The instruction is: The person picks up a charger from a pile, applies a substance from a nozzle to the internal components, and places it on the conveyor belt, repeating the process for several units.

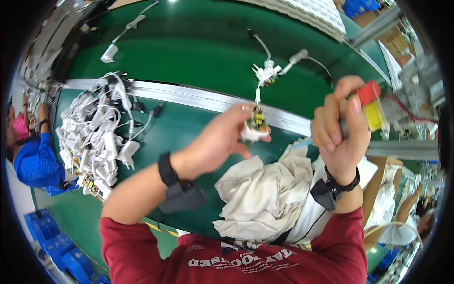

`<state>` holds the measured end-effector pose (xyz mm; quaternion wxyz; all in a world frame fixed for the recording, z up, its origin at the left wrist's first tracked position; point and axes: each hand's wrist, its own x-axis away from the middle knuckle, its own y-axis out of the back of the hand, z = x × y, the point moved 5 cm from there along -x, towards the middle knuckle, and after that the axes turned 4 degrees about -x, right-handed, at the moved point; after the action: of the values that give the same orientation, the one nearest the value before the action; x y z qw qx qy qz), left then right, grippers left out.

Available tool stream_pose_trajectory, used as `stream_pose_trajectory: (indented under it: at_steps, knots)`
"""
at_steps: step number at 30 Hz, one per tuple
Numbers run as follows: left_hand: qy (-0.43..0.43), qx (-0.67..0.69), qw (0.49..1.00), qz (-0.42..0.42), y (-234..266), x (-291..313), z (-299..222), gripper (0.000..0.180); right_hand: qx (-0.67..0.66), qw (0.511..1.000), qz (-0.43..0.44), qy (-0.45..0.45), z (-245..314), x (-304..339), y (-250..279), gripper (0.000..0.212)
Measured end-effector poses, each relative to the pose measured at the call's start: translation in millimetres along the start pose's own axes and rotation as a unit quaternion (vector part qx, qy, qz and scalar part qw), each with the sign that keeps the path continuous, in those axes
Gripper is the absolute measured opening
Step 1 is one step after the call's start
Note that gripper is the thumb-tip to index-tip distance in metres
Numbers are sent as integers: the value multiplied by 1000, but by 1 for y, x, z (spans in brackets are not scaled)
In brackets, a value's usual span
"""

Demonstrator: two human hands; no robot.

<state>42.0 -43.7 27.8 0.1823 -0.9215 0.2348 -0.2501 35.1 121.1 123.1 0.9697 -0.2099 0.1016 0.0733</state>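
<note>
My left hand (215, 139) holds a white power adapter (256, 135) by its side, over the near edge of the metal rail. Its casing is open, so the circuit board with a yellow part shows, and a white cable runs away from its far end. To the right, my right hand (341, 128) is raised with its fingers curled round a tool (370, 108) with a red and a yellow block on top. Most of that tool is hidden by the fingers, and its kind is unclear. A crumpled cream cloth (265, 194) lies between my forearms.
A heap of white adapters with cables (94, 128) covers the left of the green bench. Beyond the metal rail (189, 98) lie another opened adapter (268, 73) and a white adapter (109, 53). A cardboard box (378, 189) stands right; a person in blue (38, 163) works far left.
</note>
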Motion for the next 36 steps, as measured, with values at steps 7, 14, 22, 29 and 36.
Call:
stream_pose_trajectory:
  at_steps: [7, 14, 22, 29, 36]
  knots:
    - [0, 93, 990, 103, -51, -2, 69, 37, 46, 999, 3, 6, 2, -2, 4, 26]
    - [-13, 109, 983, 147, -56, 4, 73, 42, 70, 997, -2, -20, -1, 5, -3, 27]
    - [-15, 109, 980, 166, -54, 4, 70, 45, 71, 996, 54, -12, -8, 5, -1, 29]
    - [-23, 113, 979, 166, -53, 5, 69, 44, 63, 997, 28, -26, -6, 6, -5, 26]
    - [-10, 150, 984, 95, -42, 0, 70, 40, 85, 991, -15, -99, 4, 18, -13, 29]
